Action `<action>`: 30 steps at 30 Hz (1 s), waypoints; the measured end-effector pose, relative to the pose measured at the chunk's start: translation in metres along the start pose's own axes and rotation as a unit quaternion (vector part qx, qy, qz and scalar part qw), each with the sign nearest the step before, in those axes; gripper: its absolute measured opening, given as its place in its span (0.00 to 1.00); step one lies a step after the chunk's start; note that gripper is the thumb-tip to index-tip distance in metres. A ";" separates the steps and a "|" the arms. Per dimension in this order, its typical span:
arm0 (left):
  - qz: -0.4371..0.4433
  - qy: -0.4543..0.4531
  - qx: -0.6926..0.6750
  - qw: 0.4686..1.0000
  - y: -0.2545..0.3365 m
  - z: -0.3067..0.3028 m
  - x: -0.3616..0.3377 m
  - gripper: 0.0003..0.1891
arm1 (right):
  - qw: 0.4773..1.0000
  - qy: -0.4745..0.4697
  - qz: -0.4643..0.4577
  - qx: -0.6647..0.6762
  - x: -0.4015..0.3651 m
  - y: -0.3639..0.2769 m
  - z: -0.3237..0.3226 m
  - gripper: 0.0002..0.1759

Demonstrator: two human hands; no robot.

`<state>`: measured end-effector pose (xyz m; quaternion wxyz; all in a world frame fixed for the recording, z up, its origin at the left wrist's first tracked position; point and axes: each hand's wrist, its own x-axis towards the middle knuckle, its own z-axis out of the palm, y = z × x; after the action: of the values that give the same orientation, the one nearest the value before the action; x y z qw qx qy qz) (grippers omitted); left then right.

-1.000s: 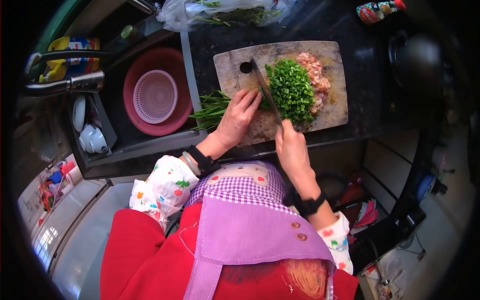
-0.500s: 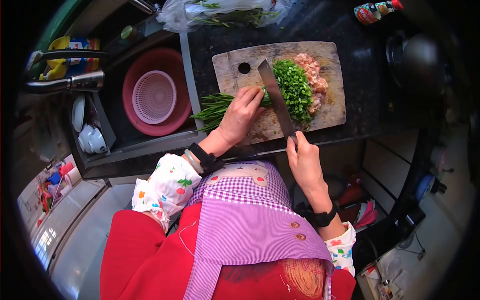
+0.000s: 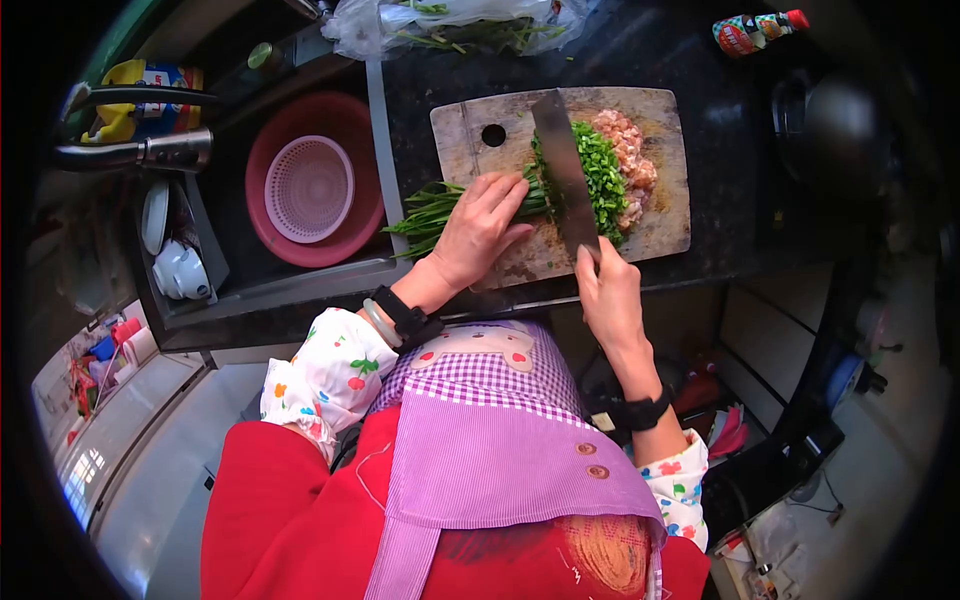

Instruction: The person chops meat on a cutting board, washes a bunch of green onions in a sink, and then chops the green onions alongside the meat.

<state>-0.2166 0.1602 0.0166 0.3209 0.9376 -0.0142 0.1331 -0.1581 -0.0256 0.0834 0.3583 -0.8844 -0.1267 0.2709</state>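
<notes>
My left hand is closed on a bunch of long green stalks, pressing them on the left part of a worn wooden cutting board. In my right hand is the handle of a broad cleaver. Its blade lies across the greens, just right of my left fingertips, and hides some of them. Chopped greens are heaped to the right of the blade. Against that heap, on its right side, is minced pink meat.
A sink on the left holds a red basin with a pink strainer inside. White bowls stand beside it, below a faucet. A plastic bag lies behind the board. A red-capped bottle is at the back right.
The cleaver's blade now looks flatter and broader, and covers part of the chopped greens. My right hand has shifted slightly right and up. My left hand still holds the stalks.
</notes>
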 end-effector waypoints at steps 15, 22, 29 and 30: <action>-0.017 -0.010 -0.111 0.994 -0.021 0.006 0.018 0.12 | 1.000 -0.006 -0.003 -0.006 -0.025 -0.003 -0.007 0.06; -0.026 -0.002 -0.099 0.995 -0.014 -0.010 0.010 0.21 | 0.999 -0.043 0.006 -0.019 -0.025 -0.009 -0.005 0.07; -0.023 0.004 -0.089 0.996 -0.013 0.006 0.005 0.21 | 0.996 -0.054 0.008 -0.065 -0.023 -0.008 0.005 0.06; -0.020 0.015 -0.072 0.997 -0.014 0.010 0.003 0.20 | 0.996 -0.051 0.003 -0.066 -0.021 -0.007 0.007 0.06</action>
<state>-0.2099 0.1654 0.0019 0.3907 0.9099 0.0001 0.1392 -0.1801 -0.0254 0.0923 0.2913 -0.8915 -0.1595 0.3083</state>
